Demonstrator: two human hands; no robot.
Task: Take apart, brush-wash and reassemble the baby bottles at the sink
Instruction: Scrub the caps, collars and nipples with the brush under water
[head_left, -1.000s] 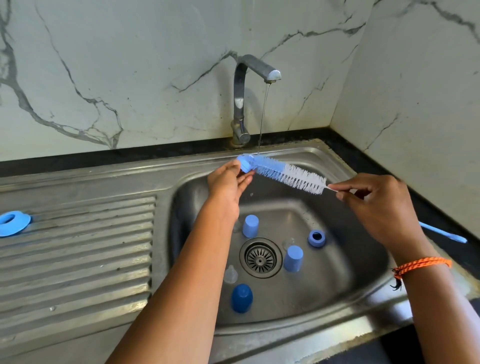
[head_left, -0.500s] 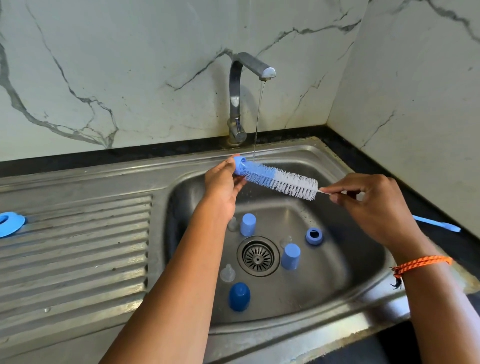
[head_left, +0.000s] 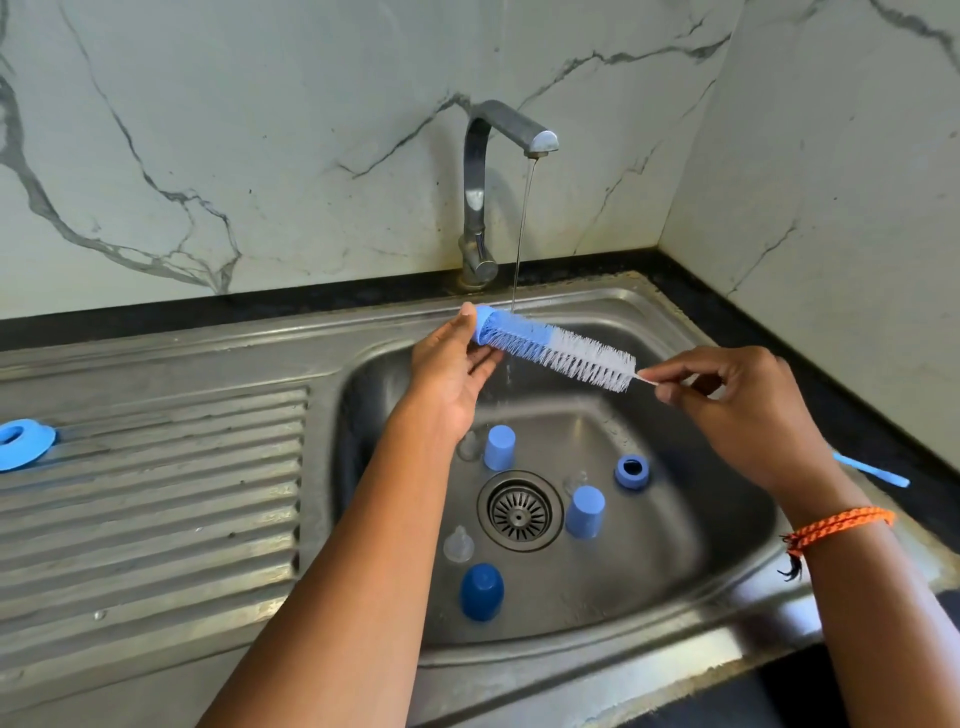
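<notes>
Bottle brush (head_left: 556, 349) held level across the back of the sink (head_left: 727, 613), bristles in the tap (head_left: 498, 156) stream, probably to wet or rinse it. Right hand (head_left: 748, 410) pinches the wire stem; left hand (head_left: 457, 358) has relaxed fingers steadying the blue tip. Blue caps (head_left: 500, 447), ring (head_left: 631, 472) and clear teats (head_left: 458, 544) sit round the drain, apart, not yet reassembled

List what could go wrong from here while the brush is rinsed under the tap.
1. The right hand pinches only the thin wire stem of the brush, so it could slip and drop into the sink.
2. A dropped brush might knock over the caps standing by the drain.
3. Water from the tap may splash off the bristles.
</notes>
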